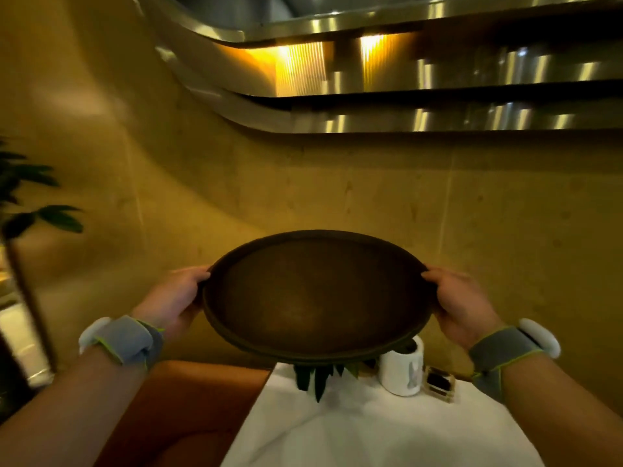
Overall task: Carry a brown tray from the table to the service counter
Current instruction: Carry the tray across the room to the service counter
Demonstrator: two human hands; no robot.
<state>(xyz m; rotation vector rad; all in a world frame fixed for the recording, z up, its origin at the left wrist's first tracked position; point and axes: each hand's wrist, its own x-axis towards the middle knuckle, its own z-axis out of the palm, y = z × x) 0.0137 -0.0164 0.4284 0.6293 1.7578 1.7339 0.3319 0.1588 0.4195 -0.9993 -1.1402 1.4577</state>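
A tan wall (371,197) with curved metal bands fills the background, and a white-clothed table (371,429) lies below. The oval tray (317,294) is held in the air above the table's far edge, its long axis running left to right, its far rim tipped up. The left hand (175,298) is closed on its left rim, and the right hand (462,305) on its right rim. A white cup (403,372) is partly hidden beneath it.
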